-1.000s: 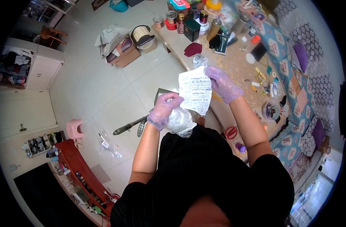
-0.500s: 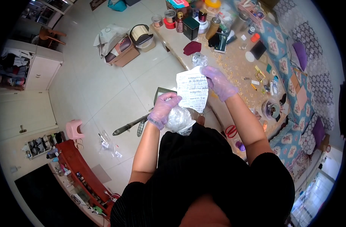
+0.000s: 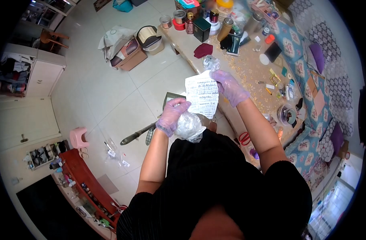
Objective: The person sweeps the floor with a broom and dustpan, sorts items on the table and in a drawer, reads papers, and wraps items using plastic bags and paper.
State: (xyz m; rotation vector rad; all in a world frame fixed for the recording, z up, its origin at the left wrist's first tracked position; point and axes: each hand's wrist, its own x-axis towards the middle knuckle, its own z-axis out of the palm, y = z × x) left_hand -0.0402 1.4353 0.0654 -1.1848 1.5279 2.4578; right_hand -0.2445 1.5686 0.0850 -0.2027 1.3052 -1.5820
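A white sheet of paper (image 3: 201, 96) with lines of writing is stretched between my gloved hands, above the gap between floor and table. My right hand (image 3: 231, 87), in a thin purple glove, pinches its upper right corner. In the same kind of glove, my left hand (image 3: 173, 116) is closed at the sheet's left edge. Below the left fingers hangs a crumpled clear plastic bag (image 3: 189, 127), pressed against that hand; its contents cannot be made out. Another crumpled clear bag (image 3: 211, 63) lies on the table just beyond the paper.
The table (image 3: 247, 76) on my right carries a dark red cloth (image 3: 203, 50), a dark green box (image 3: 201, 29), jars and several small items. Red-handled scissors (image 3: 244, 139) lie near its edge. Bins (image 3: 151, 40) and a pink stool (image 3: 78, 137) stand on the tiled floor.
The paper and both hands have shifted very slightly to the left. The grip on the sheet and the bag looks the same.
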